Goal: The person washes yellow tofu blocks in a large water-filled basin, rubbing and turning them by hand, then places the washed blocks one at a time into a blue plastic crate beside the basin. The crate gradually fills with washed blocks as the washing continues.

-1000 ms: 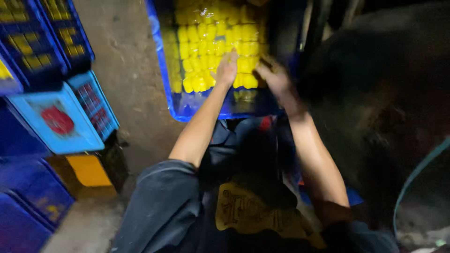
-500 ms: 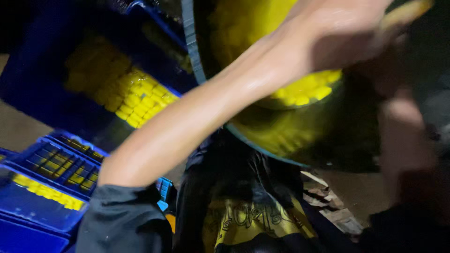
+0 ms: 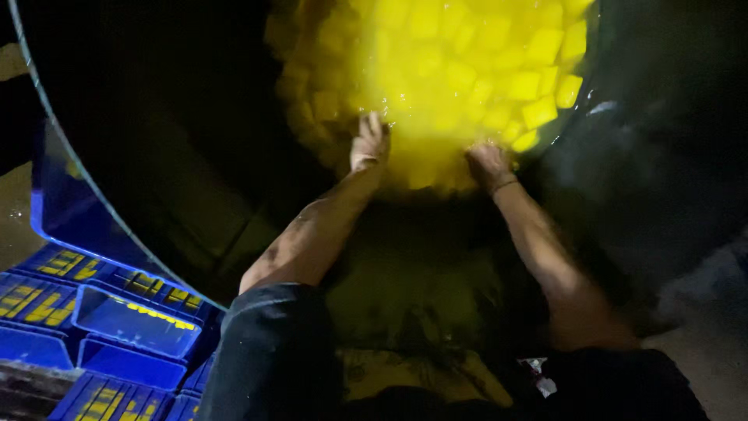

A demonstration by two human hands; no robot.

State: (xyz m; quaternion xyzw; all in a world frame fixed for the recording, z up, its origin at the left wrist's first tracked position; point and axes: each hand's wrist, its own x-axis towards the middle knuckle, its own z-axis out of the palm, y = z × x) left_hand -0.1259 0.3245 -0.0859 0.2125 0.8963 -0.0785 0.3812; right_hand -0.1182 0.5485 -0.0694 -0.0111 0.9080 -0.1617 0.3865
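Both hands [image 3: 428,152] seemingly press yellow blocks [image 3: 467,62].

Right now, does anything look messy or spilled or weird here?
Nothing looks spilled. Both hands, left hand and right hand, reach into a heap of yellow cubes inside a big dark vessel. The blue crates beside it sit in tidy stacks. The picture is blurry, so small messes could hide.
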